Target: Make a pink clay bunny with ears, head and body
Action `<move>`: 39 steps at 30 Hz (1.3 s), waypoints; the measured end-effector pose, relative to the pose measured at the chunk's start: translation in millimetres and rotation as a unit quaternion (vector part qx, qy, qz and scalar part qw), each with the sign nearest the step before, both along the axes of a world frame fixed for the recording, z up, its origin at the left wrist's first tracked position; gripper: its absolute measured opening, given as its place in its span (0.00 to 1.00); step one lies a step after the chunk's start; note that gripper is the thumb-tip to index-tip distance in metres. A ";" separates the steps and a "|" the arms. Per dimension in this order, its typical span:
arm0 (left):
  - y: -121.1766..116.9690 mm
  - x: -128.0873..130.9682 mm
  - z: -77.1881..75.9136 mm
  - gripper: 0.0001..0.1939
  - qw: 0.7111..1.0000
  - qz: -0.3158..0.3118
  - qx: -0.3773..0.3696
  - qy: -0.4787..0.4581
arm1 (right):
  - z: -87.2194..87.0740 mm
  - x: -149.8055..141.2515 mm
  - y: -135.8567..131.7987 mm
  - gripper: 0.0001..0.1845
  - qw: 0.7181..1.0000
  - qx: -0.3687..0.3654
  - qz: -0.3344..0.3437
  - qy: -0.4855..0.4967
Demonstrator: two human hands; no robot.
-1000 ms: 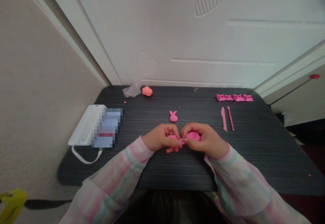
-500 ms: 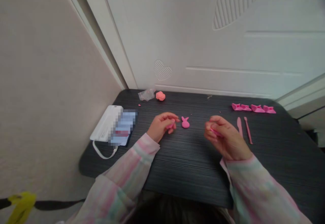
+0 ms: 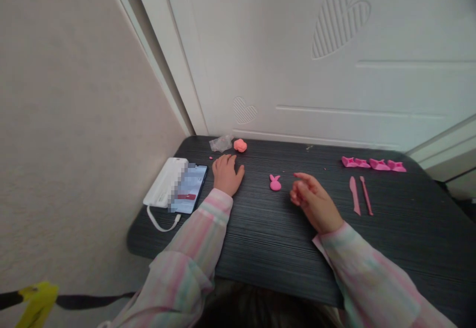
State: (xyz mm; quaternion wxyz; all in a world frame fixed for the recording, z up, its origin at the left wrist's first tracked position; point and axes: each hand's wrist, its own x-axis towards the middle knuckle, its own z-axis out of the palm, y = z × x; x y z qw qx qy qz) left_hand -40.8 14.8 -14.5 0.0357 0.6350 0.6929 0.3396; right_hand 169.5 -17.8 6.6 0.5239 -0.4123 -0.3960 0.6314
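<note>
A small pink clay bunny head (image 3: pixel 275 184) with two ears lies on the dark table between my hands. My left hand (image 3: pixel 227 175) is palm down on the table to its left, fingers spread; whatever may be beneath the palm is hidden. Just beyond its fingertips are a tiny pink clay bit (image 3: pixel 210 158) and a lump of orange clay (image 3: pixel 240 145). To the right of the bunny head, my right hand (image 3: pixel 315 201) is raised, its fingers curled in against the thumb and the index finger partly extended. I cannot make out anything between those fingers.
A pink modelling knife (image 3: pixel 354 195) and a thin pink tool (image 3: pixel 366 195) lie at the right, below a row of pink pieces (image 3: pixel 374 164). At the left are a phone (image 3: pixel 190 189), a white power bank (image 3: pixel 163 182) with a cable, and a clear wrapper (image 3: pixel 221 143).
My left hand has moved left and turned palm down, its fingers spreading; the pink clay in it no longer shows. My right hand has shifted slightly left, and the pink clay there is out of sight.
</note>
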 end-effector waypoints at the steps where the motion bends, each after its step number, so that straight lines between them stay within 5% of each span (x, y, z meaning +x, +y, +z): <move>1: -0.8 0.3 0.6 0.19 1.000 0.001 0.009 0.007 | -2.9 -1.2 0.5 0.17 1.000 0.002 0.000 -0.007; 6: -5.3 4.9 7.1 0.18 0.997 -0.014 0.070 0.021 | -10.3 0.9 3.6 0.14 0.998 0.035 -0.017 -0.039; 10: -11.9 12.3 10.9 0.15 0.991 -0.052 0.122 0.021 | -11.1 5.6 6.2 0.28 0.995 0.060 -0.015 -0.079; 13: -18.3 19.4 15.1 0.13 0.984 -0.074 0.163 0.008 | -8.2 4.2 4.6 0.28 0.987 0.091 -0.048 -0.121; 19: -25.0 49.9 52.6 0.11 0.955 -0.178 0.148 -0.187 | 26.1 -11.6 13.2 0.27 0.970 0.176 -0.087 -0.143; 23: -18.7 86.5 91.9 0.15 0.872 -0.200 0.054 -0.443 | 73.3 -28.9 25.7 0.27 0.958 0.238 -0.127 -0.097; 27: -6.1 114.0 123.3 0.19 0.709 -0.261 0.023 -0.654 | 109.5 -46.5 26.8 0.24 0.938 0.305 -0.149 -0.062; 30: 4.3 115.5 140.4 0.22 0.613 -0.266 -0.014 -0.744 | 114.2 -56.0 29.7 0.15 0.930 0.328 -0.131 -0.108; 34: 20.1 104.6 148.1 0.24 0.567 -0.285 -0.025 -0.773 | 104.2 -61.5 45.5 0.12 0.863 0.427 -0.158 -0.218; 39: 28.6 106.4 141.5 0.23 0.572 -0.323 -0.039 -0.753 | 98.6 -54.1 59.6 0.23 0.809 0.462 -0.151 -0.331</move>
